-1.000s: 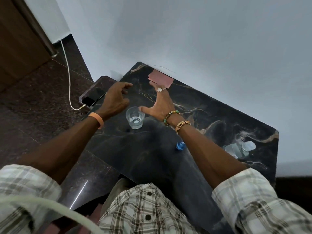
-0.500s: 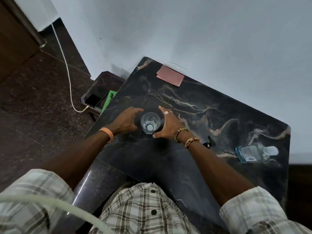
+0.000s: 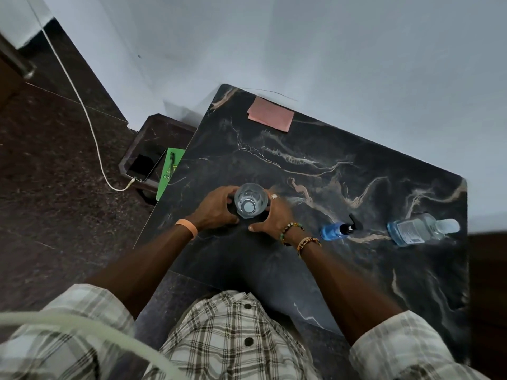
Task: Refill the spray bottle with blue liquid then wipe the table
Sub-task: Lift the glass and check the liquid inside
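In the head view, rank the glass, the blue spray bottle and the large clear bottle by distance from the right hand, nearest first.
1. The glass: gripped by the right hand, on its left side.
2. The blue spray bottle: a short way to the hand's right.
3. The large clear bottle: farthest right, beyond the spray bottle.

- Low dark stand at 10 o'clock from frame centre, against the pale wall.
- Phone lies face up on it, screen dark.
- White cable is plugged into the phone's near end and runs off over the dark speckled floor toward 11 o'clock.
- Green booklet at the phone's 3 o'clock, with a pen on top.
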Demonstrator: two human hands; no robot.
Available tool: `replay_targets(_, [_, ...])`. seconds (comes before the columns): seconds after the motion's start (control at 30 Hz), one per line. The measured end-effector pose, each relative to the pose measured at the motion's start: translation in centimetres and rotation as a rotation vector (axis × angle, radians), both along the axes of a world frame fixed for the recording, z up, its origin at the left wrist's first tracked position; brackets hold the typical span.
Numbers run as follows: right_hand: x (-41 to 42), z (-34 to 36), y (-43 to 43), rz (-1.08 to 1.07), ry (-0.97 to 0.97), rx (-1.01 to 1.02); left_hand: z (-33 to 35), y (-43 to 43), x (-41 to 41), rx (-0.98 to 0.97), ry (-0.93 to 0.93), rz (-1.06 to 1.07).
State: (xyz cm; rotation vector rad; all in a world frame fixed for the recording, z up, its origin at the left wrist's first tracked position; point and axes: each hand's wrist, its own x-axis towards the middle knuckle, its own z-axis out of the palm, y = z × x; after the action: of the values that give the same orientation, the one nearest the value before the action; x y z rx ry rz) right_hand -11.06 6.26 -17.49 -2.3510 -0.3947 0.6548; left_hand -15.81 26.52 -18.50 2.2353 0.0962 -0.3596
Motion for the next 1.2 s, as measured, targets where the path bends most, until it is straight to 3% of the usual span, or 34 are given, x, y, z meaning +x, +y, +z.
replay_targets(0.23, [-1.4,-0.1,0.8,-0.143,-0.011,0.108,-0.4,-0.1,-0.1,-0.103,-0.035,0.033])
replay_targets(0.63, [-1.5,0.3,0.7,-0.271,0.007,0.168,0.6,-1.1,0.8,-0.09,-0.084,0.038])
replay_targets(1.2, [6.7,7.7,-5.2,-0.306,-0.159,0.16,8.5,-7.1,9.8,-0.154,-0.227,-0.034])
